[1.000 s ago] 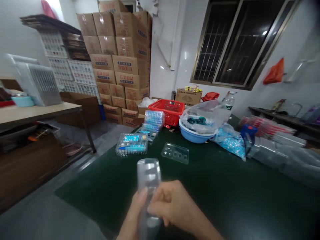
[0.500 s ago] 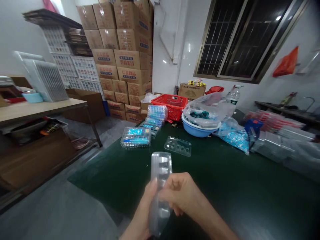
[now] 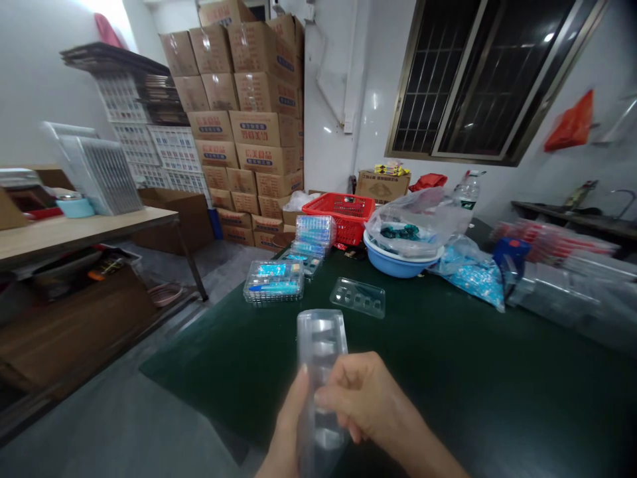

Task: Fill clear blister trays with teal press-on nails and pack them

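a wall of stacked cardboard cartons (image 3: 243, 126) rises beyond a dark green table (image 3: 448, 372). over the table, a clear plastic blister tray (image 3: 318, 338) stands nearly upright. it looks light and stiff but thin, probably slick and liable to crack, and best held along its long sides. the left grip (image 3: 291, 418) is closed around one side, a fingertip up its edge; the right grip (image 3: 365, 398) curls across its face, so the tray sits between both.
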A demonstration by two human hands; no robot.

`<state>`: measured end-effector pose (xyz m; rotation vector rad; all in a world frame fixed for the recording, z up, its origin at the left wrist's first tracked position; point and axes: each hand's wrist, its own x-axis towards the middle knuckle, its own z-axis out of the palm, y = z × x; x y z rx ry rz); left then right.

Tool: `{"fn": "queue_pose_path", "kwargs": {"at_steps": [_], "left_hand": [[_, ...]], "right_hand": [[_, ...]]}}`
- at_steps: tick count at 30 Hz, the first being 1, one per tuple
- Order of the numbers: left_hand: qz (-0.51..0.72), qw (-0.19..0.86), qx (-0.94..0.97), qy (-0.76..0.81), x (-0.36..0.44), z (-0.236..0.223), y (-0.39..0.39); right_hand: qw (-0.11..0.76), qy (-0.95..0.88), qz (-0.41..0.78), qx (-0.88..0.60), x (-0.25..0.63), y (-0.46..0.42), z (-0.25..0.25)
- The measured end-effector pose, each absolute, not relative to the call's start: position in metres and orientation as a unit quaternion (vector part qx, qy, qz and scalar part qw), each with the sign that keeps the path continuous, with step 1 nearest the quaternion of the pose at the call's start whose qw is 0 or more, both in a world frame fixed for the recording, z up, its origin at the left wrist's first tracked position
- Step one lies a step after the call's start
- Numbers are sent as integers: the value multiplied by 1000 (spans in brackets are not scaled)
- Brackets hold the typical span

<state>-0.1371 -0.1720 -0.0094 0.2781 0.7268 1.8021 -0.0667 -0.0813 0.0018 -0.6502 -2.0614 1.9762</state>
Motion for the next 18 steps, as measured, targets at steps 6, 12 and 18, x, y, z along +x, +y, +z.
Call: {"fn": "queue_pose_path", "kwargs": {"at_steps": [6, 12, 18], "left_hand": [[759, 563, 85, 316, -139, -10, -175], [766, 561, 100, 297, -138, -16, -171], [765, 529, 120, 348, -140, -32, -167]], "right_hand": [[101, -692, 685, -207, -68, -82, -1], [95, -689, 686, -215, -68, -81, -2], [105, -684, 690, -212, -68, -79, -6]]}}
